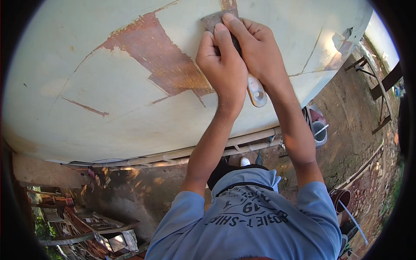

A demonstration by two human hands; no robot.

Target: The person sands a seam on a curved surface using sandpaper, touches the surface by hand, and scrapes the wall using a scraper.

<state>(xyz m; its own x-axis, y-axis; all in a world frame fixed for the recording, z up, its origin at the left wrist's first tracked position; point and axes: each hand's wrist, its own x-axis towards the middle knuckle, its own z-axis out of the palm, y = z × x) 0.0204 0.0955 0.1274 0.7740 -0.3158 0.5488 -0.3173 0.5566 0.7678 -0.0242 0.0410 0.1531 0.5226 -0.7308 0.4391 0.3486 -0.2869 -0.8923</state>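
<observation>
One curved cream hull panel [108, 108] fills the view above you, with one large patch [167, 65] of bare reddish-brown where the coating is gone. One scraper [255, 92] lies against it, its long axis running from the pale handle end near your wrists up and left to the blade [214, 19] at the patch's upper right. Two hands: your left hand [221, 65] and right hand [255, 47], each grip clamped on the scraper, touching; the right lies nearer the blade.

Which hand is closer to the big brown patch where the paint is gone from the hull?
Left. The left hand is beside the brown patch's right edge; the right hand is further right, both pressing one scraper.
</observation>
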